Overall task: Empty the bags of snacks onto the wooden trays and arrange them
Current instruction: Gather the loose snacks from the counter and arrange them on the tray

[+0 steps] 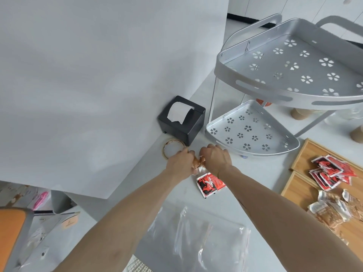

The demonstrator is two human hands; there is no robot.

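Note:
My left hand (181, 161) and my right hand (216, 159) meet over the white table, both gripping the twisted, tape-bound neck of a clear snack bag (198, 163). Red and black snack packets (210, 184) show inside that bag, just below my hands. At the right, a wooden tray (306, 152) holds a pile of red packets (332, 173). A nearer wooden tray (294, 191) carries brown snack packets (337, 209).
An empty clear plastic bag (198, 236) lies flat near me. A black tissue box (182, 119) and a roll of tape (172, 148) sit by the wall. A grey two-tier metal rack (253, 126) stands behind the trays, with paper cups (300, 113) beyond.

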